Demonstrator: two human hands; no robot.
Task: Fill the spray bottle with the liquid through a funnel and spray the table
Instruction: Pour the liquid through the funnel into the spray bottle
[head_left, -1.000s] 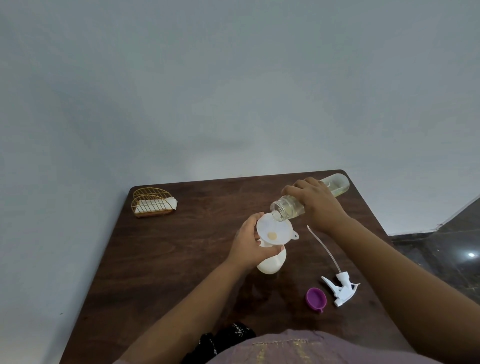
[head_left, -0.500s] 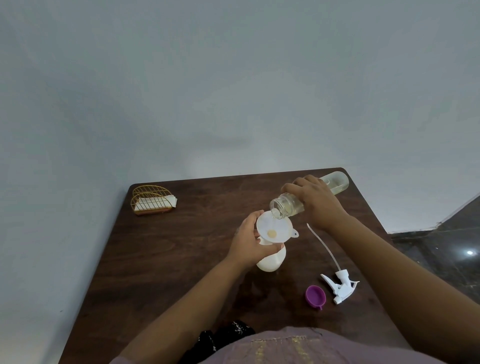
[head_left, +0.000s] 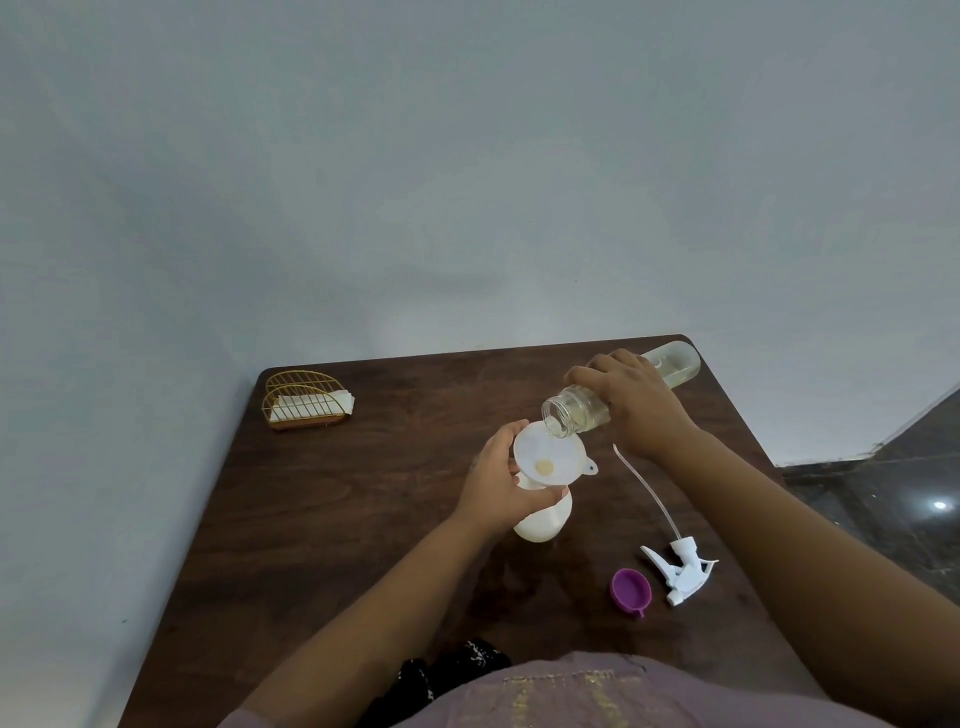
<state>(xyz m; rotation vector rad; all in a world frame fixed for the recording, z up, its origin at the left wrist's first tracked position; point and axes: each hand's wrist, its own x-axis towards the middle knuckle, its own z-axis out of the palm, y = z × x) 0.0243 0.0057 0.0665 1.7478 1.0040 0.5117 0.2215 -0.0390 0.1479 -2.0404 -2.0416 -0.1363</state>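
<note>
Right now, near the middle of the frame, the left hand (head_left: 501, 486) curls round the neck of the white spray bottle (head_left: 544, 517), which stands upright on the dark wooden table (head_left: 363, 519). A white funnel (head_left: 549, 456) sits in the bottle's mouth, with a small pool of yellowish liquid at its centre. Just above and to the right, the right hand (head_left: 631, 402) grips a clear bottle (head_left: 574, 413) of pale yellow liquid from above, tilted steeply so its open mouth hangs over the funnel's upper rim; whether the two touch I cannot tell. The clear bottle's base points toward the table's upper right corner.

Lower right of the spray bottle, the white trigger sprayer head (head_left: 683, 569) lies on its side on the table, its thin dip tube running up toward the right wrist. Just left of it rests a purple cap (head_left: 630, 590), open side up. At the table's upper left corner stands a gold wire holder (head_left: 304, 400) with white paper napkins inside
</note>
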